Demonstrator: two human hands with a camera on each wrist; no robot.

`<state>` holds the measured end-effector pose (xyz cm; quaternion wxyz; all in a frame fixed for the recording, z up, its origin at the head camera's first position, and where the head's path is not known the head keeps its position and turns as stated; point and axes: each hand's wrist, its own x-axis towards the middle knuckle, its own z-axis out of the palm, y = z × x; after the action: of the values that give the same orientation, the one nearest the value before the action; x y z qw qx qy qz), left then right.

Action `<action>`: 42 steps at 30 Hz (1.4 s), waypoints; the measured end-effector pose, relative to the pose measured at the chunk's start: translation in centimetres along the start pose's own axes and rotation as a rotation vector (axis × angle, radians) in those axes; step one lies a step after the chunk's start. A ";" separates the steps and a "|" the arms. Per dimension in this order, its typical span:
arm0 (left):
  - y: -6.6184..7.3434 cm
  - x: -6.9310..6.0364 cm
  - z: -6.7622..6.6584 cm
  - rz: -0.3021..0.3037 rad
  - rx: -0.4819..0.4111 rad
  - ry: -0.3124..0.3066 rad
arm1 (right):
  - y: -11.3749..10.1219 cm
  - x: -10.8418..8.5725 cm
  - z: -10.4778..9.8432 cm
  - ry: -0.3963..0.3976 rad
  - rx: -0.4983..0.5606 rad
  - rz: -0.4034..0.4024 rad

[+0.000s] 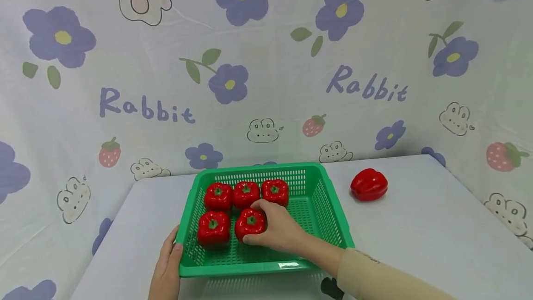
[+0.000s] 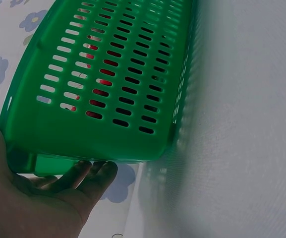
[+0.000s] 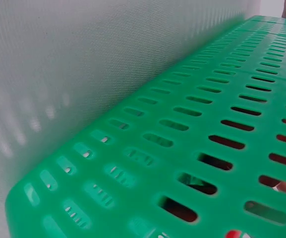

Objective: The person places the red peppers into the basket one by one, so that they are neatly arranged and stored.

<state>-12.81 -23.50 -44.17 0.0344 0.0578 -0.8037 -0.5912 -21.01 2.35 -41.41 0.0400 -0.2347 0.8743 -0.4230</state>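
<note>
A green plastic basket [image 1: 233, 270] with slotted walls stands on the white table. Inside it several red bell peppers sit upright, their green stems facing up: three in the back row, one at front left [image 1: 213, 229], and one beside that. My right hand [image 1: 283, 228] reaches over the basket's front right and grips this last bell pepper [image 1: 251, 223] between thumb and fingers. On the basket's left side, near the front corner, my left hand [image 1: 167, 265] holds the rim, also seen in the left wrist view. The right wrist view shows mostly the basket's slotted wall [image 3: 182, 124].
Right of the basket another red bell pepper [image 1: 368, 184] lies on its side on the white table [image 1: 416, 226]. A cloth [image 1: 266, 91] printed with flowers and rabbits hangs behind and along the sides. A small dark object [image 1: 331, 287] shows below my right forearm.
</note>
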 end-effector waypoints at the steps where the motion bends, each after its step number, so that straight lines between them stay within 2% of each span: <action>1: 0.0 0.0 0.0 -0.003 -0.004 -0.002 | 0.1 0.1 0.0 -0.001 -0.002 -0.004; 6: 0.0 0.0 0.0 -0.002 -0.016 -0.010 | 0.3 0.2 0.0 -0.010 -0.005 -0.026; 15: -0.2 0.1 -0.1 0.006 -0.001 -0.016 | 0.5 0.2 -0.1 0.026 0.014 0.015; 19: -0.2 0.2 -0.1 0.007 -0.006 -0.019 | 0.6 0.3 -0.1 0.022 0.023 0.009; 29: 0.3 0.1 0.1 -0.023 -0.011 -0.012 | 0.4 0.3 -0.2 0.021 0.058 0.012; 38: 0.0 0.2 -0.1 -0.029 0.005 -0.014 | 0.4 0.3 -0.3 0.002 0.079 0.005; 42: 0.0 0.2 -0.1 -0.029 0.007 -0.010 | 0.4 0.2 -0.3 0.003 0.056 0.001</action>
<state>-12.99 -23.58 -44.16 0.0215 0.0665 -0.8050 -0.5892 -21.43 2.68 -41.46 0.0452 -0.2325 0.8623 -0.4476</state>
